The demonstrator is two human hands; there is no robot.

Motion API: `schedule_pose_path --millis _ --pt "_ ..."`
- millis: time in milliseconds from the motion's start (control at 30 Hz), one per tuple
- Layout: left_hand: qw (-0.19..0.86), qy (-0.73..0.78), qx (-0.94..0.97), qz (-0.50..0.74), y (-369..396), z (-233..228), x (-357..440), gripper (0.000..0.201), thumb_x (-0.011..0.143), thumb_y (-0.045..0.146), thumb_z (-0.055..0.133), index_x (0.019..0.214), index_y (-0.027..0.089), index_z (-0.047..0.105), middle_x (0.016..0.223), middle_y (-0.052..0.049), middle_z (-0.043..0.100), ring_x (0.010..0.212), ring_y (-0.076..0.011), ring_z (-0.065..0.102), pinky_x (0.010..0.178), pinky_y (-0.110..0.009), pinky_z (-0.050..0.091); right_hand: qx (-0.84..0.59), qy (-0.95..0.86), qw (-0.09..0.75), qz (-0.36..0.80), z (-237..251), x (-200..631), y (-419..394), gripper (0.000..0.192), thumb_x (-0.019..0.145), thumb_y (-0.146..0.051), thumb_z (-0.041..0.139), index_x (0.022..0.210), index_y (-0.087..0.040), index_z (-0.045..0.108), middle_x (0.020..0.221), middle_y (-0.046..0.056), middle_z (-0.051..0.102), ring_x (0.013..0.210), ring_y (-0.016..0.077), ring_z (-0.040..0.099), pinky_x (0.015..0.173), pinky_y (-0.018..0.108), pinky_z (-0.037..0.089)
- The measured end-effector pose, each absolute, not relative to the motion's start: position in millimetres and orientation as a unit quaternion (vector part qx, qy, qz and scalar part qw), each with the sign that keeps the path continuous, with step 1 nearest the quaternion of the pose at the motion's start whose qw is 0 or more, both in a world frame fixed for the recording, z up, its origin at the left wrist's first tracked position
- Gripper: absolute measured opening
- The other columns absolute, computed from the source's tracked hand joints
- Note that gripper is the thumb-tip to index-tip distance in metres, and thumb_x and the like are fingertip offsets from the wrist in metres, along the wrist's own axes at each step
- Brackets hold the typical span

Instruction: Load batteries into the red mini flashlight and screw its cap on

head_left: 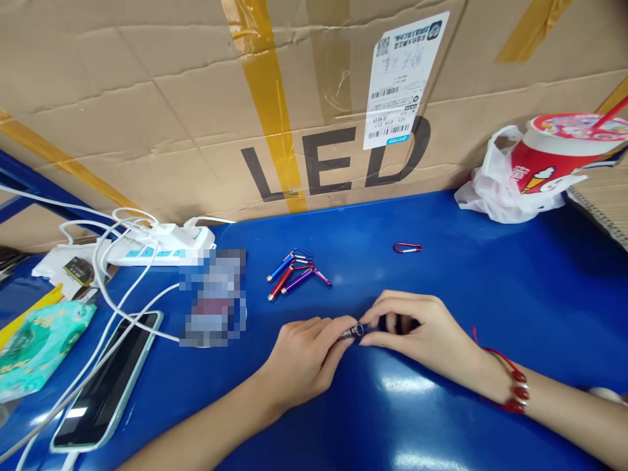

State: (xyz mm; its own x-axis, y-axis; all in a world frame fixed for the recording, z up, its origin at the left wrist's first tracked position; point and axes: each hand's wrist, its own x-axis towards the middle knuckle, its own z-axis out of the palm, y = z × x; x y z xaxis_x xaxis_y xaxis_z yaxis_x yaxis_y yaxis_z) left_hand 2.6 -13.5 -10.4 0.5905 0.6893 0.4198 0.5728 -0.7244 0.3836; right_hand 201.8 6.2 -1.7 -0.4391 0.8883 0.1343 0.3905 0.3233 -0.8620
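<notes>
My left hand (307,353) is closed around a small red penlight (347,333), most of which its fingers hide. A metal end with a small ring pokes out towards my right hand (426,327). The thumb and index finger of that hand pinch at this ring end; exactly what lies between the fingertips is too small to make out. Beyond the hands lies a loose red carabiner clip (407,248). To its left, a blue penlight (279,267), a red penlight (280,284) and a purple penlight (297,281) lie close together, each with a carabiner attached.
A large cardboard box (196,131) stands along the back of the blue table (373,405). At left are a power strip (161,245) with white cables, a phone (108,379), a blurred-out object (213,301) and a green tissue pack (46,350). A red cup (549,157) in a plastic bag stands at right.
</notes>
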Motion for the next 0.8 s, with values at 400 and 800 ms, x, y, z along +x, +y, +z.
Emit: schedule_pose_path --millis 400,800 --pt "0.094 0.316 0.910 0.251 -13.0 -12.4 2.9 0.023 0.098 0.026 0.029 0.090 0.015 0.047 0.068 -0.002 0.064 0.052 -0.0144 0.058 0.048 -0.024 0.044 -0.304 -0.867 0.334 0.209 -3.4 210.7 4.3 0.026 0.090 -0.027 0.049 0.076 -0.021 0.071 0.077 0.001 0.067 0.064 0.0088 0.064 0.056 0.017 0.046" --pt "0.025 0.289 0.926 0.240 -14.6 -14.4 3.3 0.028 0.099 0.023 0.023 0.091 0.014 0.048 0.063 -0.001 0.061 0.052 -0.0143 0.057 0.047 -0.024 0.044 -0.311 -0.811 0.364 0.335 -8.4 204.8 2.7 0.024 0.084 -0.032 0.058 0.068 -0.019 0.070 0.070 0.000 0.066 0.062 0.0094 0.063 0.058 0.018 0.048"
